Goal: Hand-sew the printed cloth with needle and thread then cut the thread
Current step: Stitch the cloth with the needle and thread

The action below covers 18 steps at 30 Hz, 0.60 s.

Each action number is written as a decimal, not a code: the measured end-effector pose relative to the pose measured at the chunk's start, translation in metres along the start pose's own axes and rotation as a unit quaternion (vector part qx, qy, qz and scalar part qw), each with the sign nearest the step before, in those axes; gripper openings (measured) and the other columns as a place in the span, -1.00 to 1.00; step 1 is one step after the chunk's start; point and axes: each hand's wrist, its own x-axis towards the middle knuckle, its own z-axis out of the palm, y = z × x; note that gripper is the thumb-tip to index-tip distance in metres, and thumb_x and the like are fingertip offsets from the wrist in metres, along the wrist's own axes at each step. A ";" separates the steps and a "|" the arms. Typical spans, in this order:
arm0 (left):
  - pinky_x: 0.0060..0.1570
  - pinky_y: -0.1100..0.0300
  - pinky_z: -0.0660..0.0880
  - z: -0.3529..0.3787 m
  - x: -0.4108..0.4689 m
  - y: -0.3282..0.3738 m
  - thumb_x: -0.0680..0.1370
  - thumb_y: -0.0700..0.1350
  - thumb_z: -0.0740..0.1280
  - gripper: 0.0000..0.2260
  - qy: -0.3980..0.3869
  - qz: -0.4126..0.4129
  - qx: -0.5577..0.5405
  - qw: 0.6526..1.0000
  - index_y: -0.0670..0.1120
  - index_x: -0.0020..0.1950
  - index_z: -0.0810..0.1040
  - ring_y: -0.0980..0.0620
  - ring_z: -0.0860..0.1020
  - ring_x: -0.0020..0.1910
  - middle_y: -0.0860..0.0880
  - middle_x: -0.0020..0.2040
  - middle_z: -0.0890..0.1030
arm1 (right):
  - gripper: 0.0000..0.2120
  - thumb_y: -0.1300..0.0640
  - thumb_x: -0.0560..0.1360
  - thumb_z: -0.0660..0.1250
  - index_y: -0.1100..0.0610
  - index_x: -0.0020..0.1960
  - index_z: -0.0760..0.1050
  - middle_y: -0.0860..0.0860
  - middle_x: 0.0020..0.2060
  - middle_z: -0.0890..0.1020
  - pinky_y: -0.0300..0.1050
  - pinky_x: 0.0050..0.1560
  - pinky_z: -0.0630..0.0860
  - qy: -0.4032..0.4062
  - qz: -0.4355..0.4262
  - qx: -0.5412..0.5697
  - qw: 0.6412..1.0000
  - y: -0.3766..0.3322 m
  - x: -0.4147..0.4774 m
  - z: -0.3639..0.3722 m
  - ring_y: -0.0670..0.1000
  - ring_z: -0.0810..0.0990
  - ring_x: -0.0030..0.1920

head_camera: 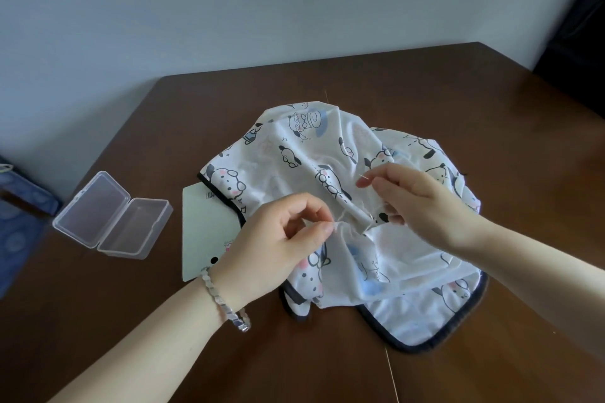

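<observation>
The printed cloth [281, 154], white with cartoon dogs and a dark bound edge, lies bunched in the middle of the brown table [425, 82]. My left hand [278, 239] pinches a raised fold of the cloth between thumb and forefinger. Just right of it, my right hand [412, 196] pinches a thin needle [362, 177] whose tip points up and left above the fold. A pale thread [347, 216] runs from the fold between the two hands.
An open clear plastic box [111, 216] lies at the left of the table. A pale green card [206, 226] sits partly under the cloth. A blue patterned object [19, 216] shows at the far left edge. A grey wall rises behind the table.
</observation>
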 end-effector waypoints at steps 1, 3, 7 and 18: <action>-0.42 0.32 0.42 -0.001 0.000 0.000 0.49 -0.17 0.34 -0.92 0.008 0.001 -0.004 1.000 -0.01 -0.18 0.55 0.16 0.46 -0.48 0.13 -0.42 0.53 | -0.76 0.18 0.59 0.11 -0.02 -0.12 0.50 -0.16 -0.54 0.38 -0.33 -0.35 0.29 -0.014 -0.025 -0.007 1.000 -0.002 -0.003 0.001 -0.15 0.31 -0.47; -0.41 0.31 0.44 -0.002 0.000 0.000 0.46 -0.17 0.38 -0.93 0.026 -0.003 -0.017 1.000 0.00 -0.19 0.58 0.11 0.49 -0.47 0.02 -0.39 0.57 | -0.74 0.19 0.58 0.12 -0.08 -0.15 0.48 -0.18 -0.52 0.42 -0.36 -0.37 0.29 -0.033 -0.085 -0.076 0.993 -0.004 -0.007 0.002 -0.15 0.35 -0.45; -0.42 0.33 0.46 -0.005 -0.002 0.001 0.42 -0.23 0.41 -0.96 0.041 -0.008 -0.040 0.998 -0.11 -0.17 0.60 0.09 0.50 -0.49 -0.12 -0.33 0.61 | -0.81 0.25 0.52 0.28 -0.01 -0.08 0.58 -0.21 -0.28 0.56 -0.46 -0.18 0.36 -0.038 -0.168 -0.155 0.973 -0.007 -0.011 0.002 -0.22 0.50 -0.22; -0.43 0.27 0.49 -0.007 -0.006 0.004 0.44 -0.23 0.39 -0.96 0.036 -0.015 -0.033 0.999 -0.11 -0.16 0.60 0.09 0.51 -0.48 -0.08 -0.34 0.61 | -0.80 0.25 0.46 0.30 0.09 0.00 0.64 -0.31 -0.19 0.56 -0.48 -0.01 0.43 -0.045 -0.248 -0.195 0.948 -0.004 -0.002 -0.001 -0.26 0.56 -0.06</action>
